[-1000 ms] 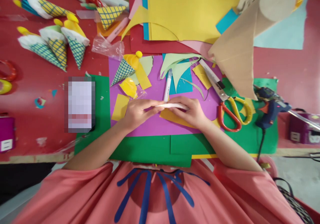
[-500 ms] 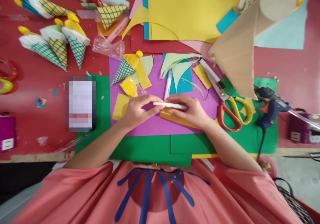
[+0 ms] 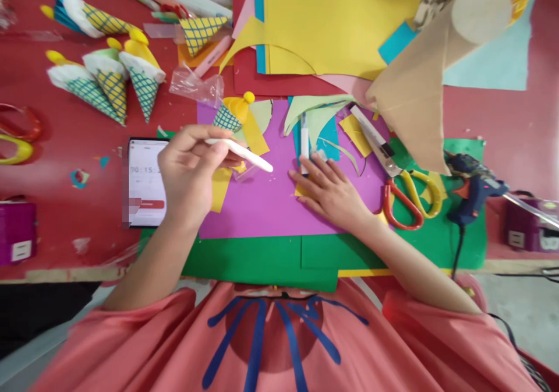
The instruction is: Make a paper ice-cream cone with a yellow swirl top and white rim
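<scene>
Surface: red table [image 3: 65, 147], paint scuffed along the near edge, strewn w/ paper scraps.
Mats: smooth purple sheet [image 3: 262, 205] lies on a green sheet [image 3: 262, 261], which reaches the near edge, mid table.
Left hand [image 3: 190, 170]: raised over the purple sheet's left edge, thumb and fingertips pinching the white stick.
White stick [image 3: 242, 153]: slim, smooth, rounded rod, slightly tapered. Held near one end, free tip pointing right and a bit down, clear of the paper (can't tell what it's made of).
Right hand [image 3: 332, 191]: fingers spread, palm down, pressed flat on a yellow paper piece; holds nothing.
Yellow paper piece [image 3: 299, 191]: thin flat card on the purple sheet, mostly hidden under the hand; only a corner shows.
Phone [image 3: 146, 182]: rectangular, screen lit, just left of the left hand, at the green sheet's left end.
Cones: one w/ lattice print and yellow pompom top [image 3: 227, 118] at the purple sheet's far-left corner. A cluster of similar cones [image 3: 109, 83] lies toward the table's far-left corner.
Pen [image 3: 304, 141]: white barrel, just beyond the right fingertips.
Tools, right of that hand: utility knife [image 3: 371, 136], scissors w/ red and yellow loop handles [image 3: 408, 197], blue glue gun [image 3: 474, 188] w/ black cord.
Far edge: big yellow sheet [image 3: 340, 19] stacked on red and blue ones. Brown paper roll [image 3: 437, 60], matte, curling open.
</scene>
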Action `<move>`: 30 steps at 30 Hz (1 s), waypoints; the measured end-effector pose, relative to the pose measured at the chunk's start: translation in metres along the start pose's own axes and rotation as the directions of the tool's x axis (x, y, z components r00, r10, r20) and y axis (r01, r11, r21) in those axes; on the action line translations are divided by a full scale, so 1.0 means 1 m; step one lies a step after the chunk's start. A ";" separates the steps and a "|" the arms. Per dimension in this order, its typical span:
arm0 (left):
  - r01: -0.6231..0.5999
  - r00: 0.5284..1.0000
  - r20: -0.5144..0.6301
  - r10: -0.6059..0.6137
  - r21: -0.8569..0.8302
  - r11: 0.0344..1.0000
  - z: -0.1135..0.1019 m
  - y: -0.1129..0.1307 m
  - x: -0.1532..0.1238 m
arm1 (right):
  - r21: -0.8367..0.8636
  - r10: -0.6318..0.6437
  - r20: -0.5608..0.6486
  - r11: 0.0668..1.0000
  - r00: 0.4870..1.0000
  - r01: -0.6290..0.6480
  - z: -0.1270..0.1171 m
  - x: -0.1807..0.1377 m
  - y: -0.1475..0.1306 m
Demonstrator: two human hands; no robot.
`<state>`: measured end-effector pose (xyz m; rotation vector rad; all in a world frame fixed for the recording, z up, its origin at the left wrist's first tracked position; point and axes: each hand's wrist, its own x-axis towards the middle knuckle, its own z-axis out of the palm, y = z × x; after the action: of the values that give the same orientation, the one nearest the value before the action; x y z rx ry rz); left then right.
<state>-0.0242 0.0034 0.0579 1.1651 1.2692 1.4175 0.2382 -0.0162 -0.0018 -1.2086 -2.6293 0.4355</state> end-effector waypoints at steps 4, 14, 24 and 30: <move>0.065 0.996 0.061 -0.065 -0.001 0.998 -0.003 -0.005 -0.009 | -0.035 0.121 -0.105 0.991 0.987 -0.125 -0.016 -0.008 0.035; 0.325 0.871 0.359 -0.335 0.090 0.941 0.022 -0.035 -0.034 | -0.077 0.059 -0.334 0.993 0.941 -0.090 -0.028 -0.025 0.008; 0.123 0.860 0.418 -0.294 0.388 0.913 -0.001 -0.033 -0.052 | 0.094 -0.062 -0.171 0.992 0.983 0.079 0.002 -0.043 -0.050; 0.212 0.771 0.516 -0.373 0.344 0.915 0.008 -0.026 -0.056 | 0.117 -0.005 -0.223 0.993 0.975 0.032 -0.002 -0.025 -0.034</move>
<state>-0.0058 -0.0480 0.0273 1.3664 1.1513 0.5902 0.2311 -0.0555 0.0103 -1.1237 -2.3881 0.4217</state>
